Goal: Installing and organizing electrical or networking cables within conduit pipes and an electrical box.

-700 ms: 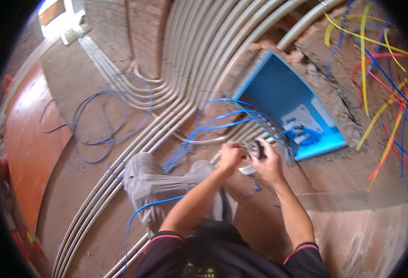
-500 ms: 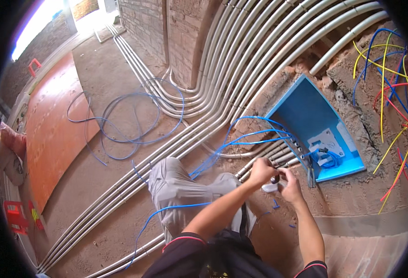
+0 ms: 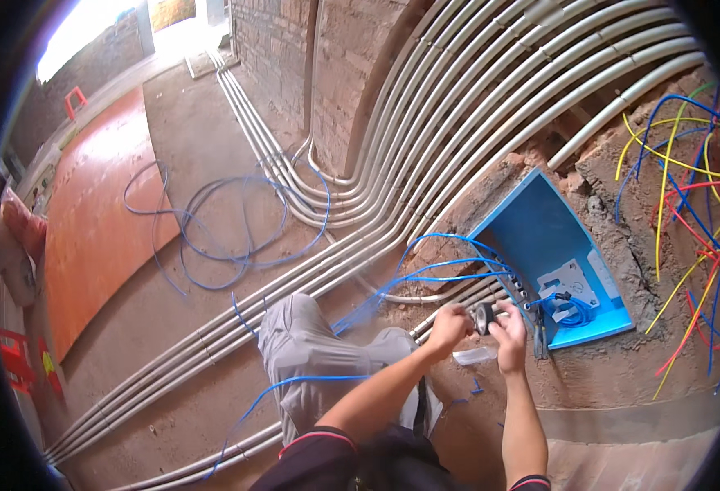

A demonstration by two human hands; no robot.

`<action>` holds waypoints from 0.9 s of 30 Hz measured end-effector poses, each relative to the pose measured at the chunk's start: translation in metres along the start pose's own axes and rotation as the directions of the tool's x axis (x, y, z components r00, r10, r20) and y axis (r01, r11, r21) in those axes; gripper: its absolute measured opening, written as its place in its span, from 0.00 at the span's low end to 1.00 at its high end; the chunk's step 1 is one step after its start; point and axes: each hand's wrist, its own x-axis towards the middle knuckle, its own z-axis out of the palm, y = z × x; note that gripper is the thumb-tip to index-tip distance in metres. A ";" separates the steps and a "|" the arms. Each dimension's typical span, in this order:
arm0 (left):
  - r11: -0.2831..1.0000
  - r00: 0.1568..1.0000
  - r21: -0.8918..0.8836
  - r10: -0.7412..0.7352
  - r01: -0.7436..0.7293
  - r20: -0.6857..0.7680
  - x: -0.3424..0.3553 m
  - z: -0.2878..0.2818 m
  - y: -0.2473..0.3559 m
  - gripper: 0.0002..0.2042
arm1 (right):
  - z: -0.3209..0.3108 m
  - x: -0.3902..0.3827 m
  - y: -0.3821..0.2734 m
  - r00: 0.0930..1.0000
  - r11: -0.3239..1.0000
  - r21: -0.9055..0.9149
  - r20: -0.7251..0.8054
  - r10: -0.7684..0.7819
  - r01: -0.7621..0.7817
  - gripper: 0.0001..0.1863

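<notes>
Here, the right hand [image 3: 510, 340] gripped a dark, round roll [image 3: 483, 318] between thumb and fingers, above the floor [image 3: 204, 401] and just outside the lower left edge of the blue box [image 3: 532, 217]. The left hand [image 3: 450, 330] curled close beside the roll; whether it pinched anything, I could not tell. Blue wires [image 3: 448, 236] ran to the box's left edge.

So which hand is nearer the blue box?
Right. The right hand is just left of the blue box, near its lower end; the left hand is farther out to the left.
</notes>
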 end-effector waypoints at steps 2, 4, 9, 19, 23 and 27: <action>0.943 0.959 -0.176 -0.269 0.281 0.089 0.001 0.010 0.024 0.10 | -0.029 -0.024 0.015 1.000 0.998 0.055 -0.022 0.015 -0.014 0.27; 0.961 0.957 0.046 -0.276 0.273 0.088 0.007 0.017 0.016 0.11 | -0.058 -0.032 0.048 0.999 0.996 -0.084 -0.005 -0.037 0.037 0.24; 0.726 0.970 0.679 0.229 -0.113 -0.083 -0.002 0.024 -0.025 0.08 | -0.043 -0.007 0.046 0.986 0.824 -0.566 -0.128 -0.103 0.012 0.16; 0.797 0.943 0.518 0.327 -0.311 0.064 -0.022 0.020 -0.031 0.04 | -0.026 0.007 0.010 0.984 0.986 -0.009 -0.072 0.166 -0.167 0.20; 0.996 0.991 0.042 -0.078 0.074 0.105 -0.006 0.019 -0.009 0.11 | -0.054 -0.026 0.038 0.929 0.932 0.079 -0.088 0.359 -0.353 0.19; 0.969 0.953 0.143 -0.226 0.200 0.202 -0.010 0.020 -0.016 0.15 | -0.072 -0.022 0.108 0.972 0.951 -0.213 0.019 0.234 -0.225 0.18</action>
